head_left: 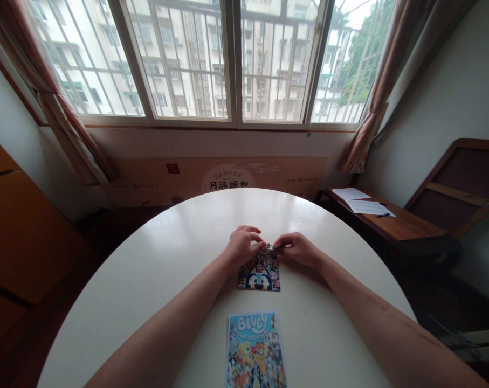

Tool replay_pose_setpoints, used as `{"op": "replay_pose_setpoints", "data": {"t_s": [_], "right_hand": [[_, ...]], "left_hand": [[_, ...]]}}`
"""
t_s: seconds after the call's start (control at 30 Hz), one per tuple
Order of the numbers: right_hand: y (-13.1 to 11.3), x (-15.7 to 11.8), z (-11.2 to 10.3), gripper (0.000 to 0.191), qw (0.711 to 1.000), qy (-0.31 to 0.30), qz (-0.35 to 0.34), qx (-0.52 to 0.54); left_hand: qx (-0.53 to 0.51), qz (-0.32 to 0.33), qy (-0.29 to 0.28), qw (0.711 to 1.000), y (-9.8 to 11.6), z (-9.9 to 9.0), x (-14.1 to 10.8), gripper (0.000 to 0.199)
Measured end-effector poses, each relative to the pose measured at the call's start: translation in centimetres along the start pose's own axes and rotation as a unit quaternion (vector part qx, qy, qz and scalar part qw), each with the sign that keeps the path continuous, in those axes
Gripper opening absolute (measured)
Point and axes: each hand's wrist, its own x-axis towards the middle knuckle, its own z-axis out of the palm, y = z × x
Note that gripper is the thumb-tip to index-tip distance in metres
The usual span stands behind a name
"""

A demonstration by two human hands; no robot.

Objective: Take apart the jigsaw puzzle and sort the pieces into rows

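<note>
A partly assembled jigsaw puzzle (262,275) lies on the white round table (155,280), with a blue cartoon dog face along its near edge. My left hand (245,243) rests over the puzzle's far left corner, thumb and forefinger at its upper edge and the other fingers stretched out. At the far right corner, my right hand (298,248) pinches a small puzzle piece (277,246) between thumb and forefinger. Nearer to me lies a picture sheet (256,350) with a "Bluey" title and many cartoon figures, apart from the puzzle.
A low wooden bench (410,223) with papers (369,207) and a dark pen stands beyond the table's right side. Behind the table, a printed cardboard panel (179,175) leans below the barred window (191,59). Orange-brown cabinets (29,237) stand at the left.
</note>
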Motion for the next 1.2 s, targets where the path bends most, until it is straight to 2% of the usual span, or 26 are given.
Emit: {"op": "replay_pose_setpoints", "data": {"t_s": [0.27,0.63,0.83,1.0,1.1,1.2], "right_hand": [[0.2,0.0,0.1,0.018,1.0,-0.004,-0.008,-0.003],[0.0,0.1,0.5,0.017,0.999,-0.005,-0.021,-0.039],[-0.1,0.1,0.1,0.016,0.998,-0.004,-0.012,-0.057],[0.3,0.1,-0.2,0.017,0.996,-0.005,-0.011,-0.083],[0.1,0.1,-0.2,0.019,0.994,-0.006,-0.013,-0.11],[-0.1,0.1,-0.3,0.02,0.989,0.004,-0.023,-0.145]], "left_hand": [[0.01,-0.011,0.017,1.0,0.6,0.2,-0.2,0.011],[0.078,0.039,0.074,0.993,0.7,0.4,-0.2,0.013],[0.154,-0.067,0.116,0.979,-0.7,-1.4,0.0,0.02],[0.199,-0.147,0.117,0.962,-1.7,-2.7,-0.2,0.021],[0.2,-0.162,0.108,0.96,-1.9,-2.8,-0.4,0.018],[0.19,-0.153,0.128,0.961,-1.9,-2.8,-0.4,0.014]]}}
